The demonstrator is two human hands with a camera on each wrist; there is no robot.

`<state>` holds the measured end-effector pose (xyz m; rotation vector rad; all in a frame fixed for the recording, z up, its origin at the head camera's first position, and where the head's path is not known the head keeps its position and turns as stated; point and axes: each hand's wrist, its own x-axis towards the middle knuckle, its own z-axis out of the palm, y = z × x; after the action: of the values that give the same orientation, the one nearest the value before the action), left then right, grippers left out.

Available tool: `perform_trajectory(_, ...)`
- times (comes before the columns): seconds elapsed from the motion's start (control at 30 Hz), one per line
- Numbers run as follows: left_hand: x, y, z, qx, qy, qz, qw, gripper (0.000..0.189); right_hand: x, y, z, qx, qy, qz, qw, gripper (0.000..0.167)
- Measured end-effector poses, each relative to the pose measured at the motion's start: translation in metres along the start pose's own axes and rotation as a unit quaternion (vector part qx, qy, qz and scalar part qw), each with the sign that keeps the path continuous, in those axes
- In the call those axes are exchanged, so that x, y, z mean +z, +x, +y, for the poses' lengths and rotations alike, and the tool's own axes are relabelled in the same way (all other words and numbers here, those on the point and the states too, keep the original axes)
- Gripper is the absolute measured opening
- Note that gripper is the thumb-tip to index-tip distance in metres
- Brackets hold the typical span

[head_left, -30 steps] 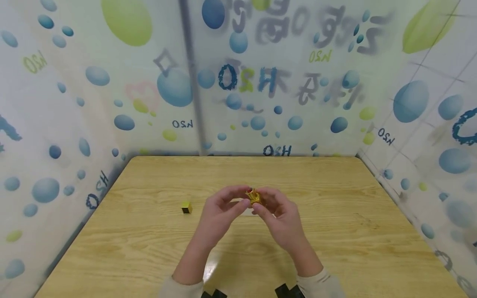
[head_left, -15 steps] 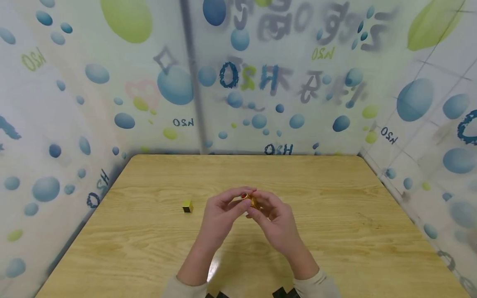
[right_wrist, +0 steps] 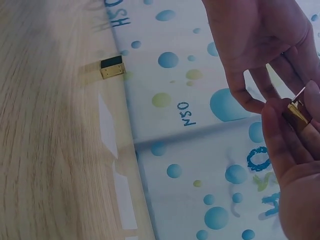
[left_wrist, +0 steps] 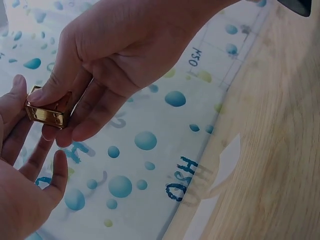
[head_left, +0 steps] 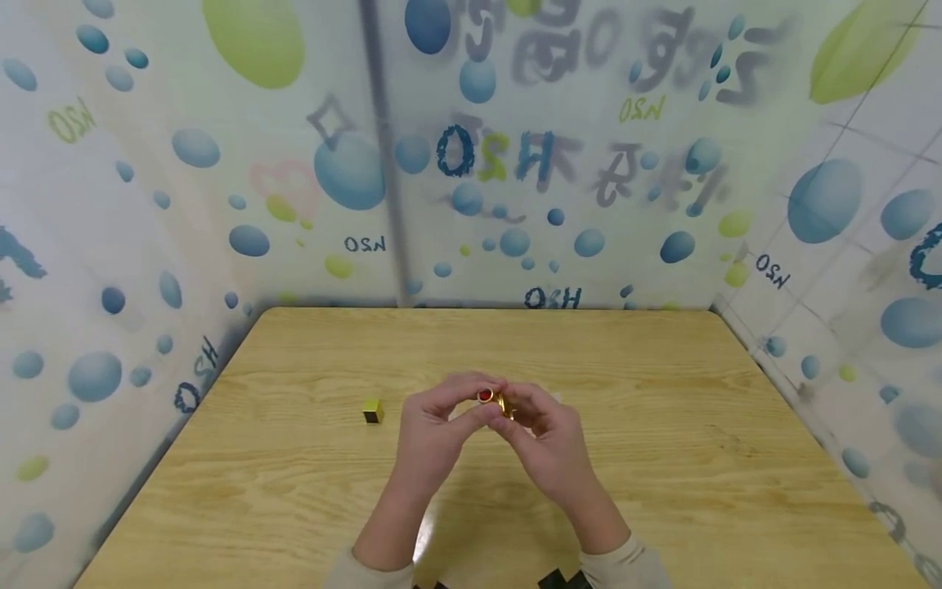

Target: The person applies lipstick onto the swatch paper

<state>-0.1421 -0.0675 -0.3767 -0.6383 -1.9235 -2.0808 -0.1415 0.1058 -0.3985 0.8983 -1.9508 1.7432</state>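
Observation:
Above the middle of the table, both hands hold a small gold lipstick (head_left: 502, 402). A red centre inside a round gold ring faces the head camera. My left hand (head_left: 434, 425) pinches its left part between thumb and fingers; my right hand (head_left: 548, 442) grips it from the right, hiding much of it. In the left wrist view, the gold body (left_wrist: 47, 114) looks boxy, with the right thumb lying over it. Fingers cover part of the lipstick (right_wrist: 298, 116) in the right wrist view. To the left on the table stands a square gold cap (head_left: 372, 411) with one dark face.
The wooden table (head_left: 294, 491) is bounded by a patterned curtain (head_left: 471, 245) at the back and walls at both sides. White strips (right_wrist: 107, 127) lie near the table's far edge in the wrist views. Black wrist mounts (head_left: 562, 579) show at the bottom.
Between the fingers, the lipstick has turned so its round red end now faces left and toward the head camera. Both hands have shifted slightly. The gold cap stays put.

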Motion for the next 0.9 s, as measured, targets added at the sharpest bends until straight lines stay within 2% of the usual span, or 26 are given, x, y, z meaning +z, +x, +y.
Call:
perform_trajectory(0.13, 0.004, -0.0006, -0.0008, 0.02, 0.017, 0.01, 0.9996, 0.02, 0.0004, -0.0007, 0.0011, -0.037, -0.007, 0.018, 0.9991, 0.028)
perform_trajectory(0.37, 0.0082, -0.0028, 0.0002, 0.039, 0.042, 0.03, 0.9979, 0.018, 0.0022, -0.0018, 0.0034, -0.074, -0.026, 0.037, 0.9962, 0.03)
perform_trajectory(0.47, 0.0086, -0.0036, 0.0004, 0.056, 0.043, 0.026, 0.9971, 0.018, 0.0027, -0.0012, 0.0031, -0.09, -0.025, 0.038, 0.9948, 0.03)
perform_trajectory(0.57, 0.0083, -0.0035, 0.0002, 0.075, 0.039, 0.012, 0.9964, 0.018, 0.002, -0.0011, 0.0015, -0.089, -0.018, 0.031, 0.9954, 0.031)
perform_trajectory(0.67, 0.0079, -0.0028, 0.0009, 0.085, 0.039, -0.004, 0.9956, 0.018, 0.0004, -0.0012, -0.0017, -0.067, -0.013, 0.022, 0.9974, 0.031)
perform_trajectory(0.8, 0.0069, -0.0021, 0.0043, 0.062, 0.029, -0.023, 0.9974, 0.017, -0.0019, -0.0018, -0.005, -0.046, 0.001, 0.011, 0.9989, 0.031)
perform_trajectory(0.9, 0.0057, -0.0018, 0.0087, 0.035, 0.015, -0.038, 0.9985, 0.018, -0.0035, -0.0019, -0.0049, -0.054, 0.024, 0.0, 0.9983, 0.031)
